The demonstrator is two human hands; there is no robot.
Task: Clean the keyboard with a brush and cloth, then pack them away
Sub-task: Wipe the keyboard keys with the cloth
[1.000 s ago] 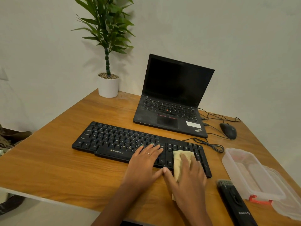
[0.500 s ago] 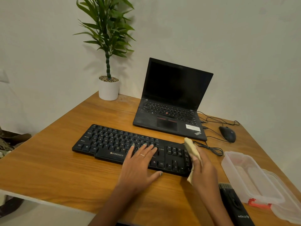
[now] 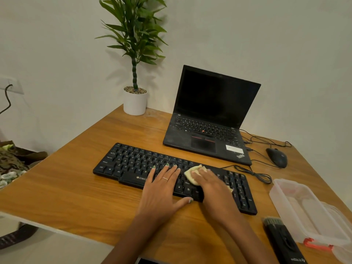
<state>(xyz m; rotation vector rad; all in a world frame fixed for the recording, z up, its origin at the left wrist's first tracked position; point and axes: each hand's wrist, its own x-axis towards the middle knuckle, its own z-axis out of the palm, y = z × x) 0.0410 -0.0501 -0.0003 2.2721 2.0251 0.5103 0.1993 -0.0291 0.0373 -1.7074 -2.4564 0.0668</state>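
Head view: right hand (image 3: 211, 184) pressing pale yellow cloth (image 3: 194, 173) flat, now sweeping back leftward from black keyboard (image 3: 133, 161) right end; left hand (image 3: 162, 189) spread, steadying. Wiping continuing.

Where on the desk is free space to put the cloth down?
Bare wood lies between the plant pot, the keyboard and the desk's left edge. The right is crowded: cable, mouse, container, brush.
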